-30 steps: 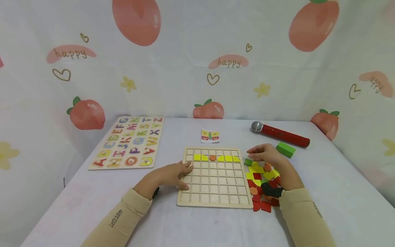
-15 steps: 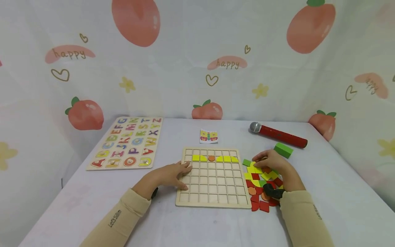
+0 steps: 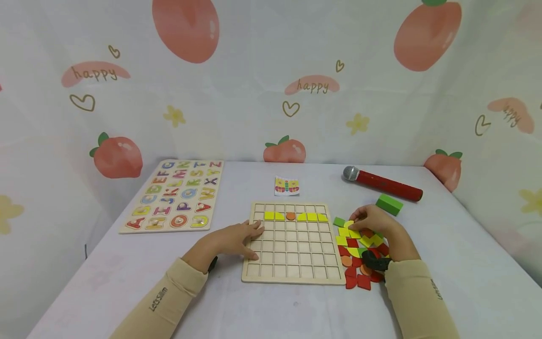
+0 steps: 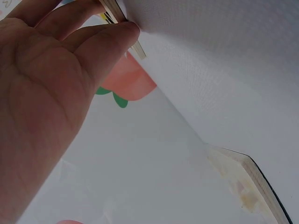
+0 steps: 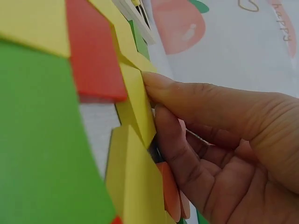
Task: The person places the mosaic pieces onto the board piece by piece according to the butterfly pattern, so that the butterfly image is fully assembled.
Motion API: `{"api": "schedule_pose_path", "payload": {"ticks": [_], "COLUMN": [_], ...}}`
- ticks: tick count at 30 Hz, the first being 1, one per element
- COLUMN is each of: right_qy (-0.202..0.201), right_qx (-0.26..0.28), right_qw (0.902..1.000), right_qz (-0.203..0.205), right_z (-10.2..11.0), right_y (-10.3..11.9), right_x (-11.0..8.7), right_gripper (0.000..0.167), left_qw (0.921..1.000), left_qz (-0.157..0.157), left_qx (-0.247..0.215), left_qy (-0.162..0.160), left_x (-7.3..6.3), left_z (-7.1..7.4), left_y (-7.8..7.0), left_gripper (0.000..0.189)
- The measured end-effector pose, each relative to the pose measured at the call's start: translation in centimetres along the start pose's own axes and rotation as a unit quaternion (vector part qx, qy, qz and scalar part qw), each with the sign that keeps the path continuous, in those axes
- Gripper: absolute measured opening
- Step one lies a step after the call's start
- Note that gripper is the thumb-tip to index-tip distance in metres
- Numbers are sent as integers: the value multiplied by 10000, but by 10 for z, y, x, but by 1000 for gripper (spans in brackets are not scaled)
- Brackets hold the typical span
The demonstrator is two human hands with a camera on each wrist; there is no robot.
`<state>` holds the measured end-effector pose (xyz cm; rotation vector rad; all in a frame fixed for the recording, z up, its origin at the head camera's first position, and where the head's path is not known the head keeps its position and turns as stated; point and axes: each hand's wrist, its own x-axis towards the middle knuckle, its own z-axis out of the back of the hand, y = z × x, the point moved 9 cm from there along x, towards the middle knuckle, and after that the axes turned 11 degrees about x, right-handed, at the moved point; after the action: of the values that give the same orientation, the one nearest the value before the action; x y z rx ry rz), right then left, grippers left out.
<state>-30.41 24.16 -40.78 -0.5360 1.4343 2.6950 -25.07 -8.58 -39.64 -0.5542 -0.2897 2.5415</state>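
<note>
My left hand (image 3: 235, 239) rests on the left edge of a wooden grid board (image 3: 292, 281), fingers spread and relaxed; in the left wrist view the thumb (image 4: 117, 39) touches the board's edge. One row near the board's far side holds yellow pieces (image 3: 269, 215) and an orange round piece (image 3: 290, 216). To the right of the board my right hand (image 3: 374, 221) is at a pile of flat coloured pieces (image 3: 352, 243). Its thumb and forefinger pinch a yellow piece (image 5: 137, 100) at the pile's far side, next to a green piece (image 3: 339, 221).
A picture card (image 3: 287, 186) with a butterfly pattern lies beyond the board. An alphabet puzzle board (image 3: 173, 197) lies at the left. At the back right are a red microphone (image 3: 383, 184) and a green block (image 3: 389, 204). A printed cloth hangs behind the table.
My right hand has come down from above the pile's far side, moving slightly right, and its fingers now touch the yellow piece. The left hand stays on the board.
</note>
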Motion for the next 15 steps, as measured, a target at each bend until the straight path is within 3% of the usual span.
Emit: {"api": "schedule_pose_path", "payload": {"ticks": [11,15], "right_qy": [74,-4], "right_qx": [374,448], "right_qw": [9993,9987], "right_qz": [23,240], "right_z": [-2,-1], "right_y": [9,21], "right_x": [3,6], "right_gripper": [26,25], "left_qw": [10000,10000], "left_qz": [-26,39], "left_qx": [57,77], "left_qy": [34,41], "left_x": [-1,0], "left_z": [2,2], "left_y": [2,6], "left_gripper": [79,86]}}
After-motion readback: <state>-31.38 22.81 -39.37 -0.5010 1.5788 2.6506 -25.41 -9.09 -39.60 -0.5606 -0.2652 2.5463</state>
